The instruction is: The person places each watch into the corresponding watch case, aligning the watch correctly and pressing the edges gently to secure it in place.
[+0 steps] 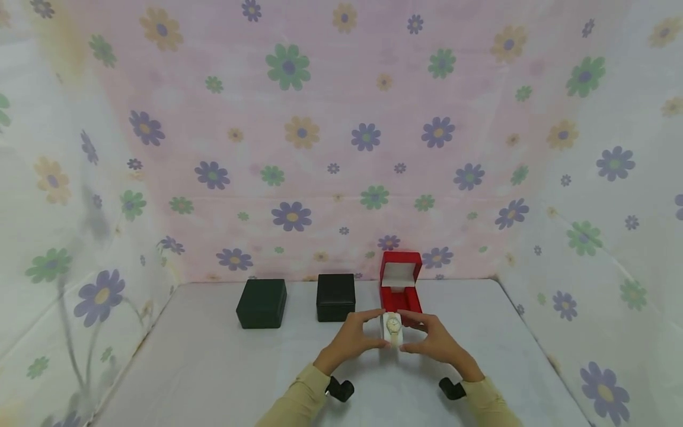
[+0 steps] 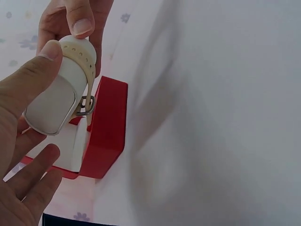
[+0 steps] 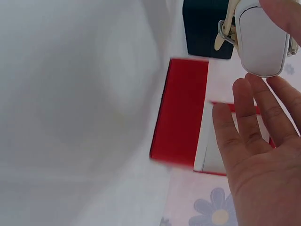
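Note:
Both hands hold a watch [image 1: 393, 324] with a cream strap, wrapped around a white cushion [image 2: 51, 106]. My left hand [image 1: 349, 339] pinches the cushion's left side between thumb and fingers. From the right, my right hand [image 1: 436, 341] grips it the same way, with its thumb on the cushion and several fingers [image 3: 270, 110] stretched out below. A metal buckle [image 2: 86, 106] shows on the strap in the left wrist view. Just beyond the hands stands a red watch box [image 1: 401, 258], its lid raised, showing a white lid lining and red interior.
A dark green box [image 1: 261, 303] and a black box [image 1: 335, 298], both with lids down, stand left of the red one along the back of the white table [image 1: 213, 373]. Flowered cloth [image 1: 331, 107] walls the back and both sides.

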A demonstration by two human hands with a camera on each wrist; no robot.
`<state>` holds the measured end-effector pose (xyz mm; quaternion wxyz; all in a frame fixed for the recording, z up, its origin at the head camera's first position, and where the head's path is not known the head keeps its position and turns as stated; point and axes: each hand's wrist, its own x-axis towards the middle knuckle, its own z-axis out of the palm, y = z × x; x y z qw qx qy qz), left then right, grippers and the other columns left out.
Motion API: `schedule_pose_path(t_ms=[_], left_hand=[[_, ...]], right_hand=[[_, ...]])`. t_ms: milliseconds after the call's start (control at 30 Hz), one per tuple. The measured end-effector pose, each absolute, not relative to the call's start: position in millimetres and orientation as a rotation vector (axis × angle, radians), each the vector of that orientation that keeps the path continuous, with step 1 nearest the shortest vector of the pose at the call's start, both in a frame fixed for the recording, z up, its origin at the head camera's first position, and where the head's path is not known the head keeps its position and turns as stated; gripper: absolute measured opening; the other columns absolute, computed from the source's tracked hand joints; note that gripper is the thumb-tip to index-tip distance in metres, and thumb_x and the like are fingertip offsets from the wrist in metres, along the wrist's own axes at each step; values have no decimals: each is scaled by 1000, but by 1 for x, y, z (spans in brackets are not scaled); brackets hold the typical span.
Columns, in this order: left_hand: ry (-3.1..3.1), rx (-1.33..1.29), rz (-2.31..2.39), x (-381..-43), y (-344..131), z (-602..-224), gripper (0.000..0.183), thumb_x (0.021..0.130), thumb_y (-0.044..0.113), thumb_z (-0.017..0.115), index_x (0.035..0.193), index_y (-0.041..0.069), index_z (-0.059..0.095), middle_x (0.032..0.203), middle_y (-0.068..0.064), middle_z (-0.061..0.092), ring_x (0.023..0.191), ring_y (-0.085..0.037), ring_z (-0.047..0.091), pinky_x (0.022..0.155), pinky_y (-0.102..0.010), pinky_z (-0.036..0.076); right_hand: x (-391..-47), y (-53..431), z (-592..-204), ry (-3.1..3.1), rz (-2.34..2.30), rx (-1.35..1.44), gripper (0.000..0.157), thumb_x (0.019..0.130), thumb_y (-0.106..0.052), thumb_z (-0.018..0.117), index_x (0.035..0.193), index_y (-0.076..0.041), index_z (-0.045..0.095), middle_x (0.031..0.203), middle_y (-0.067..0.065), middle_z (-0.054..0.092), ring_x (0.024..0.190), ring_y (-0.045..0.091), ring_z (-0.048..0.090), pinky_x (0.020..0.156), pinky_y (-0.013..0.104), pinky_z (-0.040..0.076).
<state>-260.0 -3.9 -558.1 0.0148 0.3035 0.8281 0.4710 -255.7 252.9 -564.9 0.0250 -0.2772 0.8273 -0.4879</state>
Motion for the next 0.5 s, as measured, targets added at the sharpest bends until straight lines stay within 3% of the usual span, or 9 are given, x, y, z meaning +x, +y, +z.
schedule_pose_path(t_ms=[267, 500], left_hand=[[2598, 871, 1420, -286, 18, -551, 70, 82, 25, 87, 144, 12, 58, 145, -2, 60, 136, -25, 55, 113, -52, 45], [2653, 750, 1358, -301, 33, -547, 70, 85, 27, 84, 146, 10, 56, 145, -6, 60, 134, -29, 54, 112, -54, 45]], right_hand=[[-281, 269, -556, 2592, -1479, -834, 72, 81, -15, 87, 145, -7, 56, 143, 16, 59, 125, 40, 58, 104, 65, 48], [-301, 275, -552, 2617, -1437, -803, 71, 81, -7, 85, 144, 2, 53, 140, 24, 59, 124, 46, 58, 103, 65, 48]])
